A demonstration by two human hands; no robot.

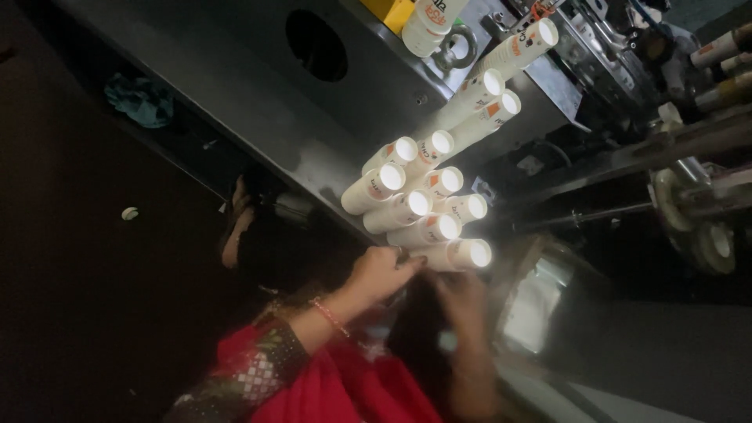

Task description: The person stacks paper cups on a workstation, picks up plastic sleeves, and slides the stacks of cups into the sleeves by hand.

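From my feed the head camera is tilted, so the whole scene runs on a diagonal. Just right of the frame's centre I see a cluster of stacked white paper cups (427,207), lying on their sides with their bright open mouths facing the lens; they carry orange print on their walls. The cluster rests against the edge of a dark grey machine housing (235,86) that fills the upper left and middle of the frame, with a round black hole (316,45) in its panel near the top centre.

My left hand (381,272), below centre, curls its fingers over the bottom cup stack (458,254), touching its lower end; a thin bracelet (329,316) sits on that wrist and a red patterned sleeve (262,368) runs toward the lower left. My right hand (464,301) is just beside it, under the same lowest stack, but it is dim and blurred, so I cannot tell whether it is open or gripping.

More cup stacks (501,78) trail up toward the upper right. Metal rollers and shafts (689,196) fill the right side. A teal cloth (141,100) lies at the upper left.
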